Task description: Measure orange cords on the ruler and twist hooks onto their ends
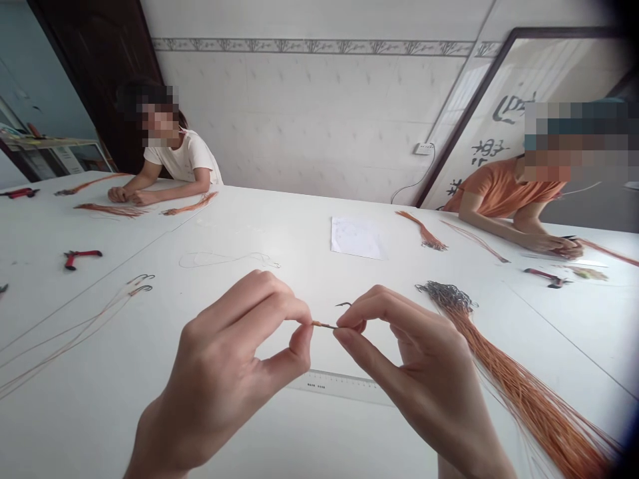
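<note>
In the middle of the head view a dark fish hook (328, 325) with orange line wound on its shank is stretched between my two hands. My left hand (234, 359) pinches the orange-wrapped end between thumb and forefinger. The other end is pinched by my right hand (414, 366), and the hook's bent point sticks out above its fingertips. A transparent ruler (344, 384) lies on the table beneath both hands. To the right of my right hand spreads a large bundle of orange lines (514, 366) with a heap of hooks (446, 295) at its far end.
Several hooked lines (100, 319) lie at the left, beyond them red-handled pliers (80, 258). A white paper (357, 237) rests ahead. Two people sit across the white table (259, 432), smaller orange bundles (423, 231) near them. More pliers (546, 276) lie at the right.
</note>
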The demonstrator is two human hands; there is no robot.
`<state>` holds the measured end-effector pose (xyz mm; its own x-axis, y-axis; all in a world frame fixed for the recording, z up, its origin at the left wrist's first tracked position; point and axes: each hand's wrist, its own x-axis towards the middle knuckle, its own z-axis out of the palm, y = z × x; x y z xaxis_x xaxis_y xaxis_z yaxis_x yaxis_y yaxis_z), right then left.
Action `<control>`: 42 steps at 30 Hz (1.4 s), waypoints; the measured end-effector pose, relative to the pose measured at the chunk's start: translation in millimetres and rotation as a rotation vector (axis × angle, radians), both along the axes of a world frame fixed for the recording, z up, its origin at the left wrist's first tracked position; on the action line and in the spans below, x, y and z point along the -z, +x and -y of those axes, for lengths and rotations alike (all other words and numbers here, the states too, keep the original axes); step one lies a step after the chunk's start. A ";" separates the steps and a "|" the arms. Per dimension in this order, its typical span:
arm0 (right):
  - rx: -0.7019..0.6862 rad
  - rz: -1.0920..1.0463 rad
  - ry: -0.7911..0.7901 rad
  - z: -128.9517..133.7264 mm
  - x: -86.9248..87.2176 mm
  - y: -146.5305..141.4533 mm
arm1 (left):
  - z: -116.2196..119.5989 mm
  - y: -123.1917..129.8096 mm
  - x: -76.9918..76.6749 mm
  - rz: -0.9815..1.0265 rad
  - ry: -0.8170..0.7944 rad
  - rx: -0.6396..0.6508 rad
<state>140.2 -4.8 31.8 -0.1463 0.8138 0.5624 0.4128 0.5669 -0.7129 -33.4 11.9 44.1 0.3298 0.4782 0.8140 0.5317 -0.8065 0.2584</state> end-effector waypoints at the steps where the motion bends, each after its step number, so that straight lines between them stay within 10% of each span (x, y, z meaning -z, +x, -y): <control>1: 0.001 0.002 -0.002 0.1 0.1 0.0 | 0.6 -0.4 -0.2 -0.009 0.006 -0.006; 42: -0.003 0.003 -0.003 -2.6 2.3 0.6 | 2.2 -3.0 -0.2 -0.053 0.006 -0.030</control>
<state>140.9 -2.2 29.6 -0.1506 0.8150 0.5595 0.4129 0.5661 -0.7135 -36.5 9.7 44.3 0.3579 0.4833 0.7989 0.5682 -0.7917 0.2244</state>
